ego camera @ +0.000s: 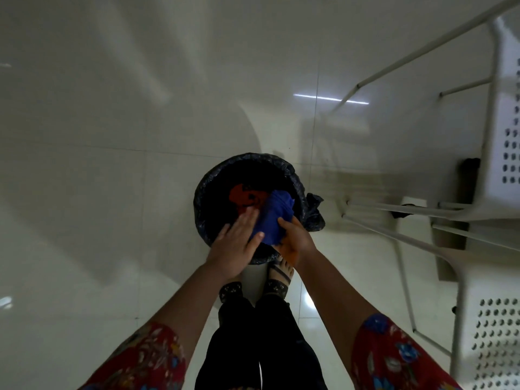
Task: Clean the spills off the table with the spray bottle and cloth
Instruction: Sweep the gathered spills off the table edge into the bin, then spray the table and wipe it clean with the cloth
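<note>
Cloth of crumpled blue fabric [271, 218] at centre frame, over round black-lined bin [253, 160]. Right hand [295, 240] grips its lower end; left hand [237, 243] presses flat, fingers straight, on its left side.

**Both arms extended, hands meeting low at centre**

Your forearms reach forward and converge, bare from the red patterned sleeves [394, 356] to the wrists. Your left hand [236, 244] is palm down, its fingers straight and close together, laid flat against the blue cloth [271, 218]. Your right hand [297, 240] grips the same cloth from the right, thumb curled over its edge. Its other fingers are hidden underneath. The two hands sit just beside each other.
</note>
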